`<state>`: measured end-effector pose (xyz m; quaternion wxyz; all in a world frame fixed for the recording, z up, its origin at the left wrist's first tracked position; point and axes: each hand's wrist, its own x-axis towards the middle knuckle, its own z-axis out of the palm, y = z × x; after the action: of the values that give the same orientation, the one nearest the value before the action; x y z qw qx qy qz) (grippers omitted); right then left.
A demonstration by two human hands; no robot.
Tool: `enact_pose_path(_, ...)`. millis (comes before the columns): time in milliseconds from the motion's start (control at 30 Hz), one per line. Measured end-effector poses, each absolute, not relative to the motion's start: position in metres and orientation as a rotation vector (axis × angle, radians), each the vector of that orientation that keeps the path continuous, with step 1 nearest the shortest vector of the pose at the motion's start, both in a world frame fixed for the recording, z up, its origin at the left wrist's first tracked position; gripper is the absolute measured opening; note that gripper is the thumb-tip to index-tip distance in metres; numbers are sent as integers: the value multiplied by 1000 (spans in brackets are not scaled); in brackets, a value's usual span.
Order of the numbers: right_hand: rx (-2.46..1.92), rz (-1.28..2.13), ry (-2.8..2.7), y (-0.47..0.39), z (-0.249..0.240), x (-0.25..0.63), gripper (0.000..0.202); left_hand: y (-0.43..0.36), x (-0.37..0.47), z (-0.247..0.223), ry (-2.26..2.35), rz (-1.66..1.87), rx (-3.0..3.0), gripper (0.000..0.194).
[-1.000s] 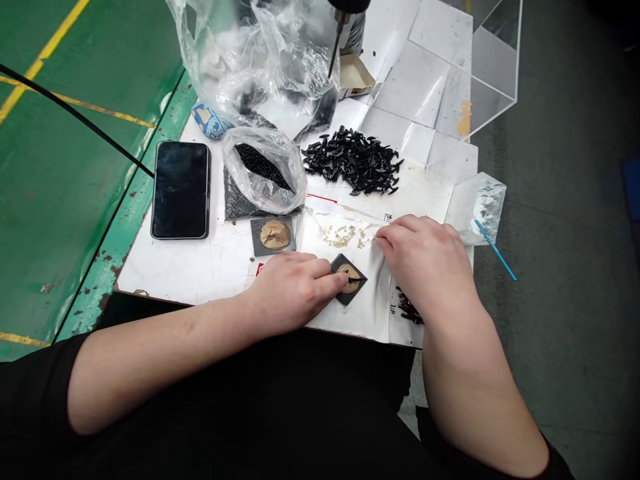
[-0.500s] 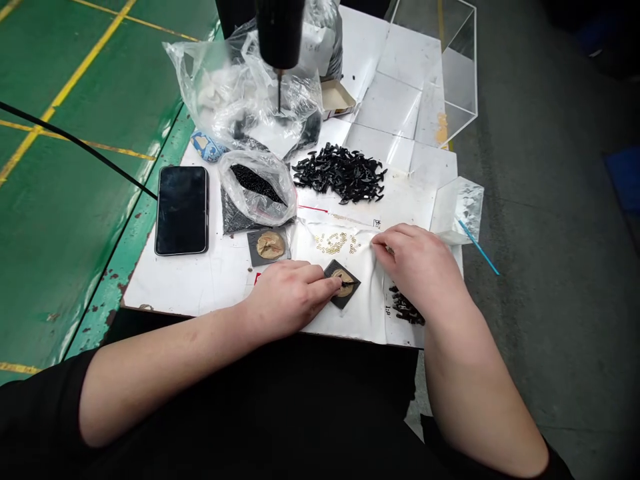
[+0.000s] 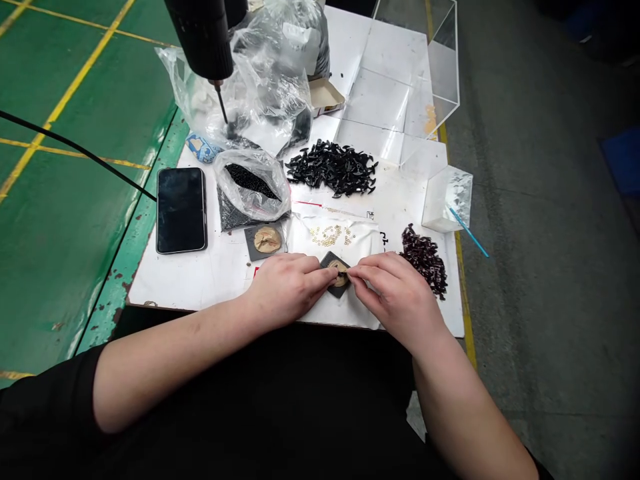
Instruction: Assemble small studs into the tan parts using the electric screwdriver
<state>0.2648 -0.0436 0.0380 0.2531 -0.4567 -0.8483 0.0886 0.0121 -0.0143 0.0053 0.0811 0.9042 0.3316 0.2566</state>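
The white tabletop [image 3: 167, 283] carries everything, with a crumpled clear plastic bag [image 3: 270, 90] toward its far side and a black power driver [image 3: 213, 57] hanging above, its thin bit pointing down. Near the front edge, the left hand [image 3: 285, 287] and right hand [image 3: 400, 293] come together at the fingertips. Left of them lies a phone [image 3: 181, 210]; beyond them is a heap of black pieces [image 3: 333, 167], and to the right a heap of dark reddish pieces [image 3: 424, 260]. Under the fingertips sits a dark square block [image 3: 330, 258], turned cornerwise, bearing a tan round pad [image 3: 338, 264]; a second block and pad [image 3: 267, 239] lie to the left. Just beyond the hands, small gold rings [image 3: 327, 235] are scattered on a white sheet [image 3: 300, 248]. Smallest is the dark piece [image 3: 342, 273] over the tan round pad: the left grip appears pinched on it, while the right grip is narrow beside it, and I cannot tell whether it pinches anything. The step in hand looks like close two-handed fingertip work on that piece, which calls for a steady left pinch and small, light right-hand adjustments.
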Motion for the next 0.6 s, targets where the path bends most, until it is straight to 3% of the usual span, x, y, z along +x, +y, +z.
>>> enact_pose_path(600,-1189,101,-2374,-48,30,266,28,-17,12,6,1002,735,2778,27)
